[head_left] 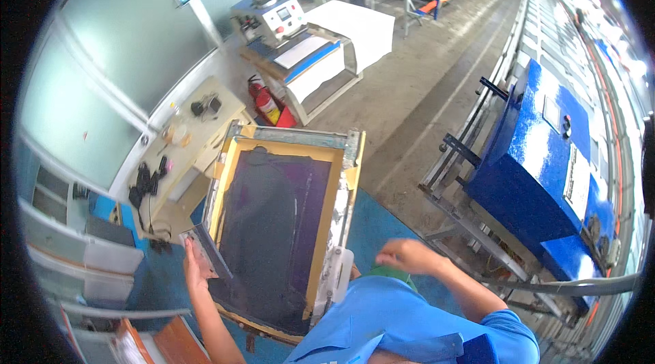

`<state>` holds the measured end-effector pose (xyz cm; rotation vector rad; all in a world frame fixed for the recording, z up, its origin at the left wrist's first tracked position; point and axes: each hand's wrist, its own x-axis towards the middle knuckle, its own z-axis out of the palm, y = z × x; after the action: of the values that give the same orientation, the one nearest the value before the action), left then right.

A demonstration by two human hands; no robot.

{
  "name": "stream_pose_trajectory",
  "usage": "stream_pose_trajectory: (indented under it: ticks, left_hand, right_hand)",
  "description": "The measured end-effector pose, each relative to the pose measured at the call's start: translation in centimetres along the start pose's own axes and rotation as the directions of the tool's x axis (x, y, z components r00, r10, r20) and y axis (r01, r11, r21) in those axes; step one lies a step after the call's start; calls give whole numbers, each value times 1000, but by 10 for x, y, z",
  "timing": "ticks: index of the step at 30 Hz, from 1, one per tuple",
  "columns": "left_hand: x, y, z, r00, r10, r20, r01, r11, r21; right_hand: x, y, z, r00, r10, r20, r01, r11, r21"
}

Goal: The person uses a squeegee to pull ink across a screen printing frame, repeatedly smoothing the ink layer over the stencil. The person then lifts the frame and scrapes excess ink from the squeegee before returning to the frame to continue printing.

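In front of me stands a screen-printing frame (342,221), its yellow-taped inner edges around a mesh (273,207) coated with dark grey-black ink. Some purple mesh shows along the right side. My left hand (194,265) is closed around a squeegee (213,252) with a pale, stained handle and a dark blade, tilted over the frame's left edge. Off the frame's right side, my right hand (407,255) is raised with its fingers curled; whatever they may hold is hidden. Below that hand shows part of a green thing (392,273). A whitish plate with a slot (341,275) sits at the frame's lower right.
A pale table (225,101) with black cables and small bottles stands at the left, near a red fire extinguisher (265,99). Beyond is a machine with a control panel (281,17). At right, a large blue machine (532,159) sits on metal rails.
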<state>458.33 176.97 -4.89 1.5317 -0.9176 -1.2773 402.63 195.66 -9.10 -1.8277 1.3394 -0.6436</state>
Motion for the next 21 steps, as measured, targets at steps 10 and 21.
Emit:
stream_pose_trajectory:
  ticks: [10, 21]
  left_hand:
    - [233, 77, 256, 918, -118, 380, 20, 967, 252]
    - [383, 189, 616, 788, -19, 616, -213, 929, 301]
  right_hand:
    - [41, 52, -37, 952, 304, 19, -285, 865, 412]
    - [170, 148, -182, 892, 239, -384, 159, 629, 761]
